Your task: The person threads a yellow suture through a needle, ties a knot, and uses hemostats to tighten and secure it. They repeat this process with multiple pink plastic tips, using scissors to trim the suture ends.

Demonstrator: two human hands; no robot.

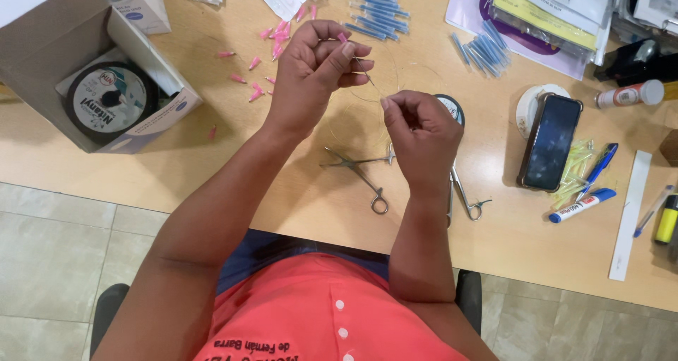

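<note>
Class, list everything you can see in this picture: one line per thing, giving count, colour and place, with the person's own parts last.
table: one, light wood, under everything.
cardboard box: one, brown, far left, open.
spool: one, black and white, inside the box.
pink caps: many, scattered left of the hands.
blue tubes: many, two heaps at top centre.
forceps: two, steel, below the hands.
phone: one, black, right of centre.
yellow tubes: several, clear yellow, beside the phone.
markers: two, blue, right of the phone.
white strip: one, far right.
thin wire: one, between the hands.
left hand: fingers pinching the wire, with a pink piece at the fingertips.
right hand: fingers pinched on the wire.
</note>
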